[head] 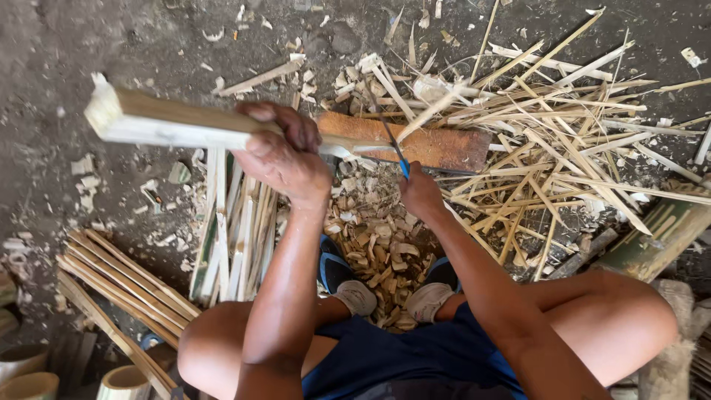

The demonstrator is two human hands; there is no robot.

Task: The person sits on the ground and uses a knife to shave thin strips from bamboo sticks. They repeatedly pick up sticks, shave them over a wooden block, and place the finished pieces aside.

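Fingers [285,122] of the left hand [281,155] wrap tight around a split bamboo stave [170,122], pale on its cut face, tan on top, held level above the floor. Right hand [421,194] is clenched on a blue-handled blade [392,144] whose edge meets the stave's end over a reddish wood block [437,148]. Bamboo chips [378,252] lie heaped between the feet. Cut bamboo tubes [29,385], lower left, look hollow; contents not discernible.

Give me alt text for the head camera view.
A squatting person's left hand grips a split bamboo piece while the right hand holds a blue-handled blade against it, above shavings and scattered bamboo strips.
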